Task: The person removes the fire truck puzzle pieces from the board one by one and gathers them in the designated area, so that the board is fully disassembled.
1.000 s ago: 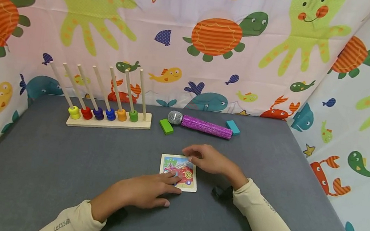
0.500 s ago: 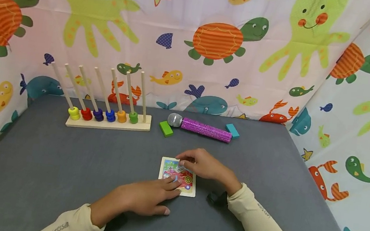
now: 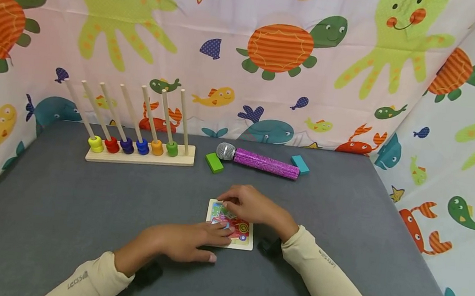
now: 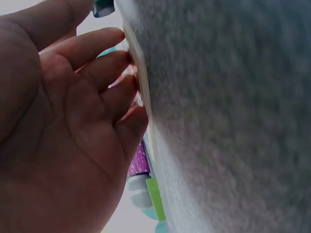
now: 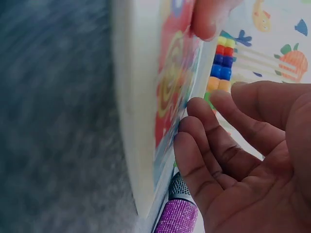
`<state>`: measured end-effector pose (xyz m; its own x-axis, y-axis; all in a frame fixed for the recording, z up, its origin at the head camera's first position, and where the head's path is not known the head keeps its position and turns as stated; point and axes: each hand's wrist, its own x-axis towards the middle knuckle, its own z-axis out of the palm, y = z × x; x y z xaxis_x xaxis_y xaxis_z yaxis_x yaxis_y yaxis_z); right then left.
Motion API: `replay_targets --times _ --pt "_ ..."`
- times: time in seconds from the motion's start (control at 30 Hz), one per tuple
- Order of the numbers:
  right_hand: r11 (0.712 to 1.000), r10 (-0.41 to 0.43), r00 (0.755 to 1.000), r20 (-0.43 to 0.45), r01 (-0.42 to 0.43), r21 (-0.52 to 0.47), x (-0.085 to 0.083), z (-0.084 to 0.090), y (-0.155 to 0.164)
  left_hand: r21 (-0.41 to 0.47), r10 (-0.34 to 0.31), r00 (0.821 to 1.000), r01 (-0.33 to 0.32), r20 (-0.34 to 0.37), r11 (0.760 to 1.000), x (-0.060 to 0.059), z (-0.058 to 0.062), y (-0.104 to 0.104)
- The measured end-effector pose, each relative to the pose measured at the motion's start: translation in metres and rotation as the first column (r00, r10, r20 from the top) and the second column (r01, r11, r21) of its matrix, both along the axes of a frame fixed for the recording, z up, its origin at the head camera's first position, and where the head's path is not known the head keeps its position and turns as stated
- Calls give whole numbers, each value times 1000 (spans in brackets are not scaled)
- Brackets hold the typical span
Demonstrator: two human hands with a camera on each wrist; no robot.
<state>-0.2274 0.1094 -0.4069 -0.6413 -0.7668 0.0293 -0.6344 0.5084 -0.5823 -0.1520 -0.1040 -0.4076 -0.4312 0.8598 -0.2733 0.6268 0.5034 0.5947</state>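
The picture board (image 3: 242,227), lying beneath our hands, could slide askew if our left hand (image 3: 182,242), fingers extended over its near part, presses too lightly while our right hand (image 3: 250,205), loosely bent and pinching nothing visible, nudges its far side. Compared with a second ago, our right hand sits farther left.

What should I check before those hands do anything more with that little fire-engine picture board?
1. Fire-engine picture board flat on the gray table: ok.
2. Left hand fingers touching the board: ok.
3. Right hand fingers pressing firmly: cannot tell.
4. Whole picture uncovered: not ok; both hands hide parts.
5. Glittery purple microphone apart from the board: ok.
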Motion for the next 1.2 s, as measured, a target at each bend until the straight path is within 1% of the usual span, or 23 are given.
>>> replay_targets --times 0.13,0.27,0.4,0.67,0.8,0.93,1.07,1.2 --pt "1000 23 999 -37 -22 20 -2 -2 -2 23 -32 999 32 -3 999 -4 -1 -3" --pt "998 41 998 -46 -39 39 -5 -4 -6 29 -50 997 51 -58 998 -5 -2 -4" --pt "997 54 998 -23 -53 61 -8 -4 -9 32 -48 994 51 -98 998 -6 -4 -4" --pt "993 54 998 -39 -49 109 -14 -3 -12 34 -33 990 38 -135 999 -6 -3 -1" --pt "990 87 994 -66 -79 113 -14 -4 -16 19 -27 990 30 -135 999 -4 -2 -2" --pt "991 101 991 -88 -92 94 -14 -5 -20 14 -10 995 12 -94 1000 -4 -2 -2" --pt "993 85 995 -61 -79 93 -14 -4 -20 20 -4 998 5 -57 1000 -4 -3 -1" --pt "997 53 998 -19 -51 64 -14 -4 -18 12 2 999 -1 -37 1000 -5 -4 -1"
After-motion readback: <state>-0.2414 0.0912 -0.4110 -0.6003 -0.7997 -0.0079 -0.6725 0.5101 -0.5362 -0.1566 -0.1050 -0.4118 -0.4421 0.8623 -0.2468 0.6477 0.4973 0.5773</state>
